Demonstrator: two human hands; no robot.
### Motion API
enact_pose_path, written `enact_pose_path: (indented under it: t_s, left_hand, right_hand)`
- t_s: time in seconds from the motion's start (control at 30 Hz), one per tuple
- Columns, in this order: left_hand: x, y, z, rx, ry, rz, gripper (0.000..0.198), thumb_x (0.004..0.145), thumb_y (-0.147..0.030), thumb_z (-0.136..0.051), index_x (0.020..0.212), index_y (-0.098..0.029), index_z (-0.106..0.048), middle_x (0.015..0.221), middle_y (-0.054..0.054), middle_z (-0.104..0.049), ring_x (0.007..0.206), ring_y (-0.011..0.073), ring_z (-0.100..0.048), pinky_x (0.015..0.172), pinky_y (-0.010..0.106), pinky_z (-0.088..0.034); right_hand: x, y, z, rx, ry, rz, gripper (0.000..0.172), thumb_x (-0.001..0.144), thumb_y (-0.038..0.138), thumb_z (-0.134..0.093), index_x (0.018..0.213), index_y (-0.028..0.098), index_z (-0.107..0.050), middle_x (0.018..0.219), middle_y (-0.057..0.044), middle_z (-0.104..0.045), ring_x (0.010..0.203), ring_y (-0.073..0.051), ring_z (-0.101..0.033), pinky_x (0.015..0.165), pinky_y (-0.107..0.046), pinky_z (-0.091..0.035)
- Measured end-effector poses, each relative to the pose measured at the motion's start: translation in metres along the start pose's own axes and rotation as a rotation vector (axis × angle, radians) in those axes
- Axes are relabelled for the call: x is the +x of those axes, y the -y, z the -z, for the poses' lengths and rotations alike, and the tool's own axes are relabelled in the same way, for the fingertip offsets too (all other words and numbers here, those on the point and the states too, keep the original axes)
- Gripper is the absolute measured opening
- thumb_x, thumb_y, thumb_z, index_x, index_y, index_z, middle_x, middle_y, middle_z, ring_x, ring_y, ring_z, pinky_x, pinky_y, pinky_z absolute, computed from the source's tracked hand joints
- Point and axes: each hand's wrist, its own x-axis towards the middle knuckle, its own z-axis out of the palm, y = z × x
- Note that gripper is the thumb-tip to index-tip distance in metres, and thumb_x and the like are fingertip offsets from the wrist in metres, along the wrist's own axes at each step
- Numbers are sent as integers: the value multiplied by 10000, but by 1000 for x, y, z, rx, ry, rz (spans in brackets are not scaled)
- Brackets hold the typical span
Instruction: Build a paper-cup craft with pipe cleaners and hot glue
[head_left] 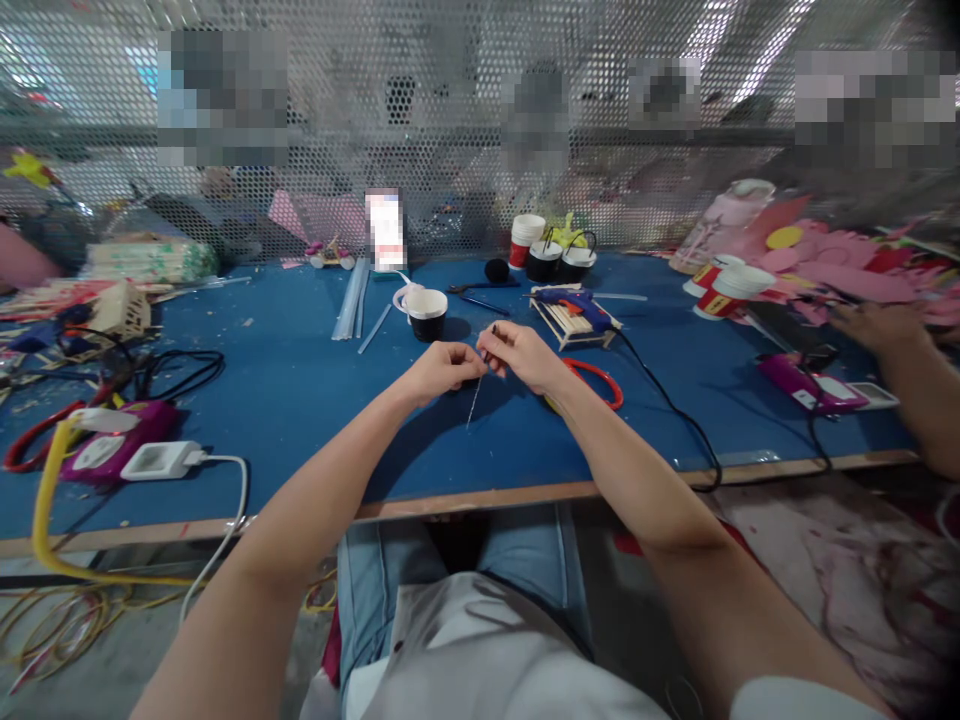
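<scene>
Thinness was what we noted first about the pale strand (473, 405). It hung limp and slightly slanted from between our two hands, so we judged it very light, soft rather than stiff, and easy to kink or drop. It seemed best taken near its upper end in a fingertip pinch, not a full grip. Our left hand (442, 372) and right hand (525, 355) met above the middle of the blue desk (300, 380), and the fingers (461, 372) of both were pinched together on the strand's top. Whether its free end touched the desk we could not tell. A black paper cup (427, 313) stood just beyond the hands, and a blue glue gun (577, 305) lay farther toward the far edge on the right. Red handles (600, 385) showed beside our right wrist, though the forearm hid most of that tool. We could not make out whether the strand was wire, thread or something else, and a small dark bit at the right fingertips was too small to name. A co-worker's hand (874, 325) rested near the desk's right edge.
</scene>
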Motion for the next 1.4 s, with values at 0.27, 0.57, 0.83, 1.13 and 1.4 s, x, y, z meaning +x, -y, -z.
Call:
enact_pose_path:
  t_s: [0.27, 0.57, 0.83, 1.13, 1.4]
  left_hand:
    - [-2, -4, -3, 65, -15, -4, 220, 662, -331, -607, 649, -119, -552, 561, -25, -468, 470, 39, -360, 439, 189, -262]
    - [-1, -2, -1, 73, -45, -89, 236, 672, -330, -611, 614, -116, -531, 547, -32, -453, 492, 43, -337, 476, 207, -242]
    - [-2, -10, 4, -82, -52, -126, 189, 663, -272, -647, 623, -107, -565, 584, -19, -509, 553, 55, -423, 551, 210, -319]
    - [-2, -22, 3, -736, -199, -245, 175, 742, -241, -607, 623, -151, -516, 588, -32, -483, 559, 59, -503, 563, 202, -426]
    - [-9, -41, 24, -766, -331, -304, 145, 736, -214, -612, 652, -172, -502, 537, -57, -436, 407, 16, -360, 405, 185, -309]
  right_hand:
    - [3, -8, -1, 123, -68, -45, 345, 719, 468, -610, 653, 179, -434, 556, 34, -520, 474, -66, -485, 422, -190, -394]
    - [-1, -2, 0, -88, 30, 27, 291, 737, 441, -596, 724, 161, -518, 579, 21, -529, 492, -79, -485, 474, -225, -422]
    - [0, -6, -7, -22, -49, 12, 418, 780, 578, -456, 703, 169, -500, 588, 2, -527, 504, -85, -487, 445, -208, -398]
    - [-2, 3, -24, 406, 178, -195, 335, 869, 480, -362, 1015, 212, -500, 956, -65, -598, 488, -77, -536, 334, -182, -346]
    - [-3, -2, -25, 77, 141, -249, 588, 800, 635, -341, 715, 113, -597, 501, 9, -461, 395, -53, -410, 352, -175, -300]
